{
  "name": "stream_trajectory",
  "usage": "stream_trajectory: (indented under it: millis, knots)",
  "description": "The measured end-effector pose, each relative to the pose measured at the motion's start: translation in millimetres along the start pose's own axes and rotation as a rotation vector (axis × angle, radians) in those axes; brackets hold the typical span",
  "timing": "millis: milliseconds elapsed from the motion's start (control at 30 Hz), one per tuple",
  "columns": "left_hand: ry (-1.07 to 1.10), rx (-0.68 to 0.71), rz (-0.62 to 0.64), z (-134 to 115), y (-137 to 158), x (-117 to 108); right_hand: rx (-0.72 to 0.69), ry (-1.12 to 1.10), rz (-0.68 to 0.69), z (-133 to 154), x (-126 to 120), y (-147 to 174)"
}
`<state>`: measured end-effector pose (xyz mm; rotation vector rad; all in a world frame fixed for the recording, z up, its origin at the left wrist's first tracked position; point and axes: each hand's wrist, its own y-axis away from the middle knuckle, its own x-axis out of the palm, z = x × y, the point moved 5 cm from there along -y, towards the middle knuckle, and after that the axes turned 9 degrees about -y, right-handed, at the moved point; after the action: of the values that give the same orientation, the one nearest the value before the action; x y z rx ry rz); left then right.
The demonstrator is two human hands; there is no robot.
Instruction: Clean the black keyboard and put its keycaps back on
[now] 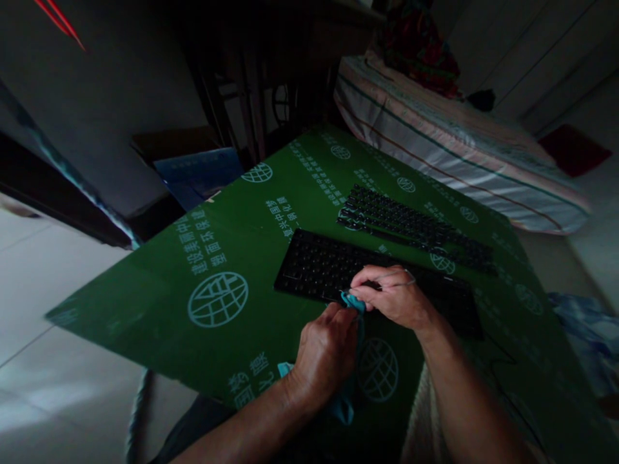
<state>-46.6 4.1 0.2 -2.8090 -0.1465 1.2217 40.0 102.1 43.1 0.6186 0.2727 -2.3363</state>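
the left hand grips a teal cloth at the near edge of the black keyboard; the right hand pinches, fingertips close together beside the cloth, what they hold unclear; rows of keycaps lie beyond the keyboard, and bare green tabletop runs left to its corner

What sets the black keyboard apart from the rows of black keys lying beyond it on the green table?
The keyboard is one solid slab, while the rows of keys are separate pieces with green showing between some of them. The keyboard lies nearer the person, partly hidden by the right hand; the rows of keys lie farther off, uncovered. Both are dark, long and slanted on the green table.
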Motion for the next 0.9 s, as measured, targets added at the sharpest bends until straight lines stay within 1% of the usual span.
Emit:
stream_trajectory:
  millis: [133,333,433,533,700,833,900]
  knots:
    - [0.045,0.009,-0.036,1,-1,-2,0.059,-0.077,-0.084,-10,0,7]
    - [0.094,0.019,-0.11,0,-4,-10,0.12,-0.155,-0.163,-17,2,13]
    - [0.078,0.019,-0.114,0,-4,-13,0.104,-0.147,-0.181,-16,4,15]
    - [0.041,0.028,-0.086,0,0,-12,0.09,-0.123,-0.169,-13,7,17]
    - [-0.004,0.028,-0.067,3,7,-12,0.026,-0.02,-0.144,-2,10,19]
    - [-0.022,0.013,-0.031,4,3,-10,-0.033,0.042,-0.164,-2,7,20]
    - [-0.027,0.008,-0.013,3,0,-8,-0.036,0.045,-0.171,-4,6,22]
